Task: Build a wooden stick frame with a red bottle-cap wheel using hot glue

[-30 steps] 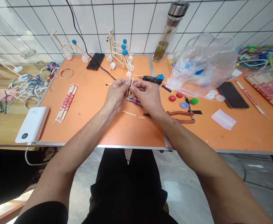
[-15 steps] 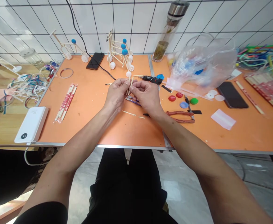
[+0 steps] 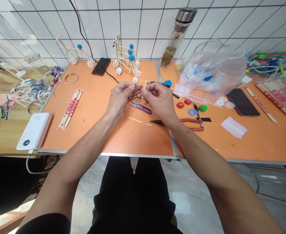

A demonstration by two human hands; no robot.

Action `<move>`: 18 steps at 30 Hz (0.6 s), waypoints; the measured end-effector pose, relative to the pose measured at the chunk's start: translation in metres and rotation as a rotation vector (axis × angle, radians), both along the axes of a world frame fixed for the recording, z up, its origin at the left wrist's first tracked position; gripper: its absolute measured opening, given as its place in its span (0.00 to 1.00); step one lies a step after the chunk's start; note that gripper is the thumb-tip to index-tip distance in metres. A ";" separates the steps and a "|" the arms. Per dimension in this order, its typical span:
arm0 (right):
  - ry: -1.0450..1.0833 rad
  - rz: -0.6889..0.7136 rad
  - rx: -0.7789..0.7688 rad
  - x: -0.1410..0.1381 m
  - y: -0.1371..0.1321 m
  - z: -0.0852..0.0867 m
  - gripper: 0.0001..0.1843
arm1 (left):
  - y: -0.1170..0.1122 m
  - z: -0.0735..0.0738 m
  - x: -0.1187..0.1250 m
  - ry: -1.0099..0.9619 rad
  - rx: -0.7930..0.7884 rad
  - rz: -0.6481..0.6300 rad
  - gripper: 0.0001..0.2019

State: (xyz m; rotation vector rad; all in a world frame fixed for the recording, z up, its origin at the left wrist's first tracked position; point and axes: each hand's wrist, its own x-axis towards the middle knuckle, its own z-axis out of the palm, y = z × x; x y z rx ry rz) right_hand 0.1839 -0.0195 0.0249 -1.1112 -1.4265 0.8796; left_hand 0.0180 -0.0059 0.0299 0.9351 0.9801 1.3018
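Observation:
My left hand (image 3: 121,97) is closed in a pinch on a short wooden stick (image 3: 131,94) above the orange table (image 3: 96,107). My right hand (image 3: 157,100) pinches a second short wooden stick (image 3: 144,87), held upright a little apart from the first. Purple-handled snips (image 3: 141,106) lie on the table just under both hands. Two cut stick pieces (image 3: 135,120) lie nearer me. Behind the hands stands a stick model with blue balls and white caps (image 3: 127,60).
Red-handled pliers (image 3: 186,123) lie right of my right wrist, with coloured bottle caps (image 3: 189,107) beyond. A plastic bag (image 3: 210,70), a glass bottle (image 3: 175,37), two phones (image 3: 241,101), wrapped chopsticks (image 3: 70,108) and a white power bank (image 3: 34,130) surround the work area.
My hands have drawn slightly apart, so the two sticks that were held together are now separate, one in each hand. The view shifted down a little.

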 end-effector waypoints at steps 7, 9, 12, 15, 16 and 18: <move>0.076 0.083 -0.053 0.016 0.001 0.003 0.22 | -0.001 0.001 -0.006 0.085 0.056 -0.080 0.18; 0.120 0.121 -0.038 0.019 0.004 0.000 0.25 | -0.001 0.002 -0.006 0.117 0.075 -0.095 0.19; 0.164 0.169 -0.019 0.021 0.008 -0.005 0.29 | -0.002 0.004 -0.008 0.166 0.110 -0.108 0.21; 0.155 0.189 -0.006 0.022 0.009 -0.007 0.29 | -0.002 0.005 -0.009 0.201 0.146 -0.107 0.22; 0.148 0.193 -0.001 0.022 0.009 -0.007 0.29 | -0.001 0.006 -0.009 0.215 0.153 -0.105 0.22; 0.137 0.196 0.005 0.022 0.009 -0.007 0.28 | -0.001 0.006 -0.010 0.238 0.168 -0.102 0.21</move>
